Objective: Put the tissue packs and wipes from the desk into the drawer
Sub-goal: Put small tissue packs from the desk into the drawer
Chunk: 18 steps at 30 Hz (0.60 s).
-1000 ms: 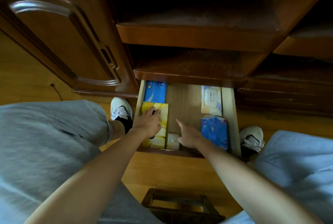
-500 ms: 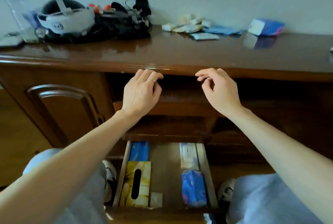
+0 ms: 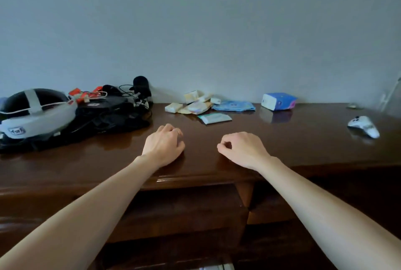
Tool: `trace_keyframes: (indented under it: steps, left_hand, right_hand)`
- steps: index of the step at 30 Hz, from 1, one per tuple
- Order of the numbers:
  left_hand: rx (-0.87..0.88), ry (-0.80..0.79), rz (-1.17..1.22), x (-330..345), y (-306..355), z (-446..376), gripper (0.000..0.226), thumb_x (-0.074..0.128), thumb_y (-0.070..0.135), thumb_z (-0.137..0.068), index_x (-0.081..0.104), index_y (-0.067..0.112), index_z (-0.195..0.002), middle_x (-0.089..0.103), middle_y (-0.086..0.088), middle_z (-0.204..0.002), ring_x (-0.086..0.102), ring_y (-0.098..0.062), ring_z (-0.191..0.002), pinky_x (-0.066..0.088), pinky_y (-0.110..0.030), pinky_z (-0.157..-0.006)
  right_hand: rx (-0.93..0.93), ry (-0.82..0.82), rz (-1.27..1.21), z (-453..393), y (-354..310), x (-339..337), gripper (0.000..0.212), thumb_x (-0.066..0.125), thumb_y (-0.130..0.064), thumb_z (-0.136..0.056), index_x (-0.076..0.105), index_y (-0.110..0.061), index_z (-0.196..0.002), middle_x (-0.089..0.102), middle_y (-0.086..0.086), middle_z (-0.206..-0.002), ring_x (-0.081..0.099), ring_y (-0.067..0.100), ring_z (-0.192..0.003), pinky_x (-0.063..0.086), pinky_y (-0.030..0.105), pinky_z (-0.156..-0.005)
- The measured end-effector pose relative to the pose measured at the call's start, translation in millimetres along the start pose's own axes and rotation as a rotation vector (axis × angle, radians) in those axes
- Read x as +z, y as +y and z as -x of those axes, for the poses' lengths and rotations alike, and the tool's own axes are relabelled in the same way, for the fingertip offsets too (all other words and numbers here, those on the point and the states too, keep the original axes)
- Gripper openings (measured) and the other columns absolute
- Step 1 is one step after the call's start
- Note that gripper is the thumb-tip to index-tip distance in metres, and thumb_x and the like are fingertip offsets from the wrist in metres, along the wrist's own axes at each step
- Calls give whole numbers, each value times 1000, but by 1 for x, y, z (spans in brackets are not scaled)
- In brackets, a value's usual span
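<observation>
The fingers [image 3: 173, 134] of the left hand [image 3: 163, 146] are loosely curled under and hold nothing; the hand hovers over or rests on the dark wooden surface [image 3: 303, 139], close behind its front edge. The right hand [image 3: 243, 149] is just beside it, a small gap apart, its fingers [image 3: 223, 147] curled with thumb and forefinger nearly meeting, nothing between them. Both forearms reach in from the lower corners and cross the front edge.

Beyond the hands a bare strip of polished wood runs to the tissue things, which lie near the back edge by the wall. A teal flat wipes pack [image 3: 214, 118] is the nearest, straight ahead between the two hands. Behind it sits a loose heap of small cream tissue packs [image 3: 193, 102], touching one another, and a flat blue wipes pack [image 3: 234, 105] just beside the heap on the right. A blue and white tissue pack [image 3: 278, 101] stands apart further right, with open wood around it.

Towards the left end, a white and black headset [image 3: 32, 113] rests against a black pile of cables and gear [image 3: 112, 111], which reaches close to the heap. A white controller [image 3: 363, 126] lies near the right end, well apart from the packs. The drawer lies below the frame, out of sight.
</observation>
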<state>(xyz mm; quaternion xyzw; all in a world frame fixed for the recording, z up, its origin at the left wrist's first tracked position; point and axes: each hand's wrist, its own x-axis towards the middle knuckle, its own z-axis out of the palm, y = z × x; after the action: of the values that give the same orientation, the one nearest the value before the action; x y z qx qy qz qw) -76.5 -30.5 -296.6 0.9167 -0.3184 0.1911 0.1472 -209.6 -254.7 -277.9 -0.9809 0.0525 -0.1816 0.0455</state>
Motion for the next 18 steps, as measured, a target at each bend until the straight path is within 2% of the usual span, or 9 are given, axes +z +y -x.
trace_keyframes:
  steps: [3,6,8,11,13,15,18]
  left_hand:
    - [2,-9,9,15,-3,-41,28,52,39,-93,65,30,-116,58,3,-120,52,-22,-116,51,-36,-77]
    - [-35,-43,-8,33,-7,-84,38,52,38,-93,60,28,-129,54,-1,-130,48,-23,-122,51,-39,-84]
    - [-59,-28,-24,47,-15,-112,46,51,36,-94,53,25,-138,50,-4,-137,45,-26,-127,47,-41,-92]
    - [-154,38,44,71,-33,-149,51,47,36,-96,46,26,-146,43,-7,-146,35,-29,-137,38,-46,-106]
    - [-206,54,68,90,-48,-174,49,43,39,-99,44,30,-148,39,-9,-150,29,-31,-141,31,-50,-112]
    - [-222,-11,58,107,-62,-199,50,37,44,-102,40,34,-150,32,-11,-155,23,-33,-145,24,-55,-115]
    - [-246,-93,122,125,-79,-232,48,31,48,-103,43,36,-148,37,-12,-151,32,-35,-140,29,-54,-111]
  right_hand:
    - [37,34,-6,-38,8,10,24,47,-51,-92,66,-38,-86,69,-17,-78,63,10,-74,44,30,-64]
    - [65,26,-4,-83,18,25,20,49,-45,-93,65,-39,-102,71,-19,-96,66,10,-91,48,30,-69]
    - [71,11,-13,-115,26,37,27,49,-44,-95,61,-39,-118,67,-19,-112,61,10,-108,51,33,-76]
    - [123,32,-4,-167,37,56,41,46,-48,-98,48,-33,-136,58,-5,-133,53,20,-123,51,41,-83]
    - [185,65,-16,-205,42,67,46,44,-51,-99,43,-30,-140,53,3,-136,49,27,-125,47,43,-81]
    - [266,72,-27,-242,48,79,48,42,-53,-100,40,-30,-142,49,9,-137,46,31,-126,42,43,-79]
    - [408,56,-88,-294,54,100,56,38,-61,-98,34,-36,-148,42,13,-142,43,36,-128,40,44,-82]
